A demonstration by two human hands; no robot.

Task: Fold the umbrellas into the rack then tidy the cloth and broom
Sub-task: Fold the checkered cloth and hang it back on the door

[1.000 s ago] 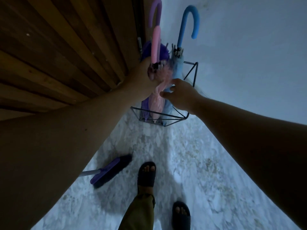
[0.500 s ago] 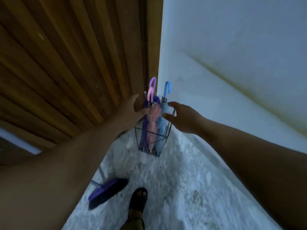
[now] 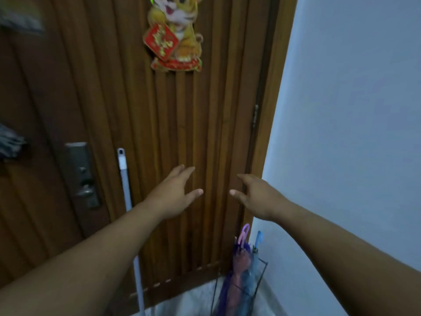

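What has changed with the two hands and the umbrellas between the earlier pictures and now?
Both hands let go of the folded umbrellas and rose: the left hand and right hand now hang open and empty before the brown slatted wooden door. The view tilted up from the floor to the door. The purple, pink and blue umbrellas stayed standing in the black wire rack. The white broom handle leans against the door.

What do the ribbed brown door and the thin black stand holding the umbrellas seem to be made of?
The ribbed brown door looks like varnished wood: warm grain and vertical grooves, though a veneer is possible. The thin black stand appears to be painted metal wire: slim, straight dark rods forming an open frame. The folded umbrellas inside look like thin, crinkled fabric with glossy plastic hook handles.
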